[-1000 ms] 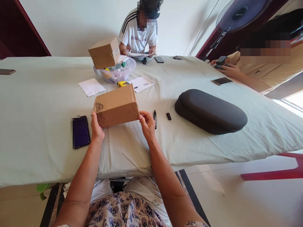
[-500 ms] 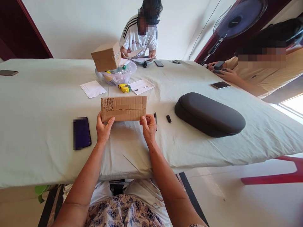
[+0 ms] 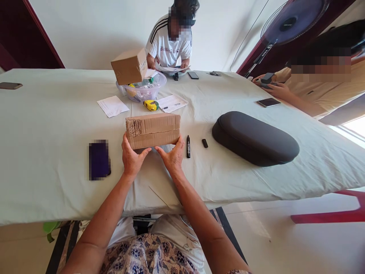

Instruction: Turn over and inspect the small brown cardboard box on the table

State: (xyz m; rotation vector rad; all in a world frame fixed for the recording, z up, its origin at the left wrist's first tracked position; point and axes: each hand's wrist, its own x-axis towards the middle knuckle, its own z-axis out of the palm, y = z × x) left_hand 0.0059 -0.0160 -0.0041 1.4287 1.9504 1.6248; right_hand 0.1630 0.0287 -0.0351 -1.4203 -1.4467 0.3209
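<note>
Between my two hands is a brown cardboard box [image 3: 154, 131], with black scribbles at the left end of the side facing me. My left hand [image 3: 133, 158] grips its lower left corner, and my right hand [image 3: 173, 154] grips its lower right corner. Both thumbs point inward along the bottom edge, while most of the other fingers are hidden behind the box. Just right of my right hand lies an uncapped black marker [image 3: 188, 147], and its cap [image 3: 204, 143] rests farther right.
A dark hard case [image 3: 255, 139] lies to the right, a phone [image 3: 99, 160] to the left. Beyond the box are a yellow tape measure [image 3: 151, 105], papers [image 3: 113, 106] and a plastic basin [image 3: 142, 92] with another carton [image 3: 129, 67] on it. Two people sit at the table.
The box has tilted, showing more of its top, and shifted slightly right. My thumbs have slid from its front face to below its bottom edge. The person opposite has lowered a paper.
</note>
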